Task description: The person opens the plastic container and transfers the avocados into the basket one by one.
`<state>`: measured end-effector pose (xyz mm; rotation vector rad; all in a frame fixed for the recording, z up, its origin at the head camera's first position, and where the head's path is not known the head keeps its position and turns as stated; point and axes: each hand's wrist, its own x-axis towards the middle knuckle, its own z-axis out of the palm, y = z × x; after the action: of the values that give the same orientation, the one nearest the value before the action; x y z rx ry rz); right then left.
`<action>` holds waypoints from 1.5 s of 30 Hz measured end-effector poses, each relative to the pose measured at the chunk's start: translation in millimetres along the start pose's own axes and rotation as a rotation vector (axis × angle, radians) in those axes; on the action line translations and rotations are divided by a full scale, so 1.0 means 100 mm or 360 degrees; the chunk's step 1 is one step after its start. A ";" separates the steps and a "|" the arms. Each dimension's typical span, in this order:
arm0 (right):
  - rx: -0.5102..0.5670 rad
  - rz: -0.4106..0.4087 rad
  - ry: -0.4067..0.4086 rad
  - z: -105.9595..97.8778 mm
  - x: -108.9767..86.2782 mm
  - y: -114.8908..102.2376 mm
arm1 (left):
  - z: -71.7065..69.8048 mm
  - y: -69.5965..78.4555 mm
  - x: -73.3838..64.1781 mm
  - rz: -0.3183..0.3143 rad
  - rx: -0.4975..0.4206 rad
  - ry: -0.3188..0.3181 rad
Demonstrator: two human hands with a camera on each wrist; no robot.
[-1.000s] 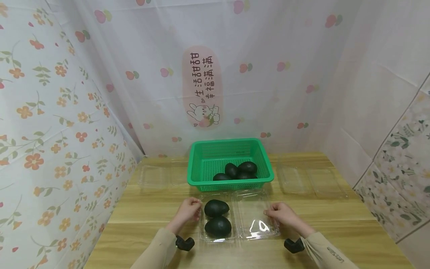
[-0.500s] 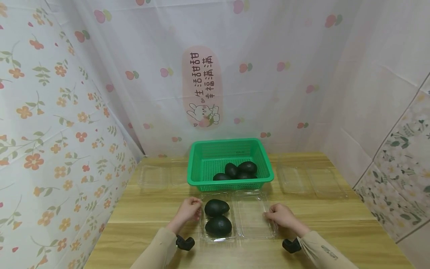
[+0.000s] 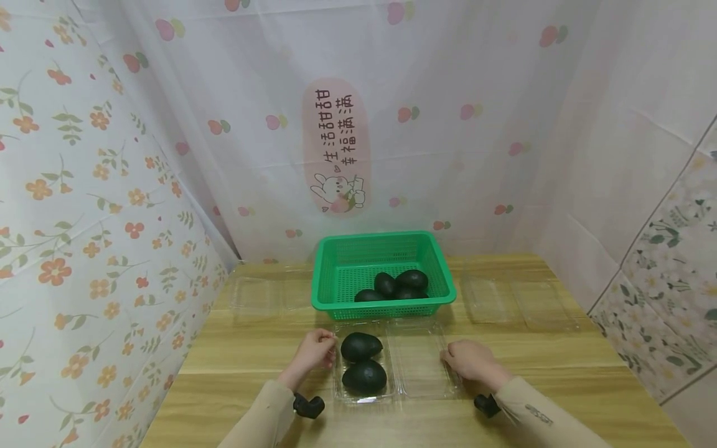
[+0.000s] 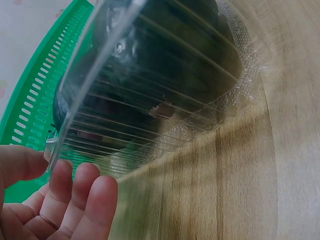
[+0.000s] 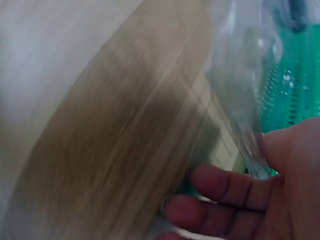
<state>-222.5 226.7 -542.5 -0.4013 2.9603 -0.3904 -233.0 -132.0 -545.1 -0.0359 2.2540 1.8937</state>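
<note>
An unfolded clear plastic clamshell box [image 3: 364,399] lies on the table in front of the basket. Two dark green avocados [image 3: 364,377] sit one behind the other in its left half. At the outer left rim, my left hand [image 3: 316,350] pinches the plastic between thumb and index finger; the left wrist view shows its other fingertips [image 4: 101,200] just below the rim. My right hand [image 3: 473,361] holds the outer edge of the clear lid [image 3: 422,367], the box's right half. In the right wrist view the thumb presses the lid's edge [image 5: 257,170] against the fingers.
Behind the box stands a green basket [image 3: 386,306] with several avocados [image 3: 412,280] in it. More clear clamshell boxes lie flat on the table, one at the back left [image 3: 257,294] and one at the back right [image 3: 518,298]. Patterned curtains surround the table.
The lid's tilt has changed and its bright glare has gone. My right hand has turned slightly, with its back now more upward. The left hand and the two boxed avocados stay put.
</note>
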 end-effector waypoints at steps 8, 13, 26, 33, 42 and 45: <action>-0.0405 -0.0149 -0.0003 -0.01 -0.01 -0.05 | 0.01 0.01 -0.01 0.0001 -0.0005 0.0012; -0.0515 -0.0153 0.0032 0.00 -0.02 -0.07 | 0.01 0.01 -0.01 0.0004 -0.0024 -0.0004; -0.0223 -0.0082 -0.0029 -0.01 0.05 0.02 | -0.02 0.00 -0.04 0.0007 -0.0047 -0.0005; 0.0046 -0.0048 -0.0098 -0.14 0.06 0.07 | -0.07 0.00 -0.13 -0.0145 -0.0227 -0.0098; 0.0134 -0.0239 -0.0012 -0.40 0.13 -0.10 | -0.13 -0.06 -0.20 -0.0120 -0.0303 -0.0247; 0.0125 -0.0372 0.0020 -0.50 0.15 -0.23 | -0.14 -0.09 -0.20 -0.0129 -0.0324 -0.0267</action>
<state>-239.3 213.2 -490.0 -0.7406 2.9058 -0.5337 -214.3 -149.2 -548.1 0.0018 1.9184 1.9949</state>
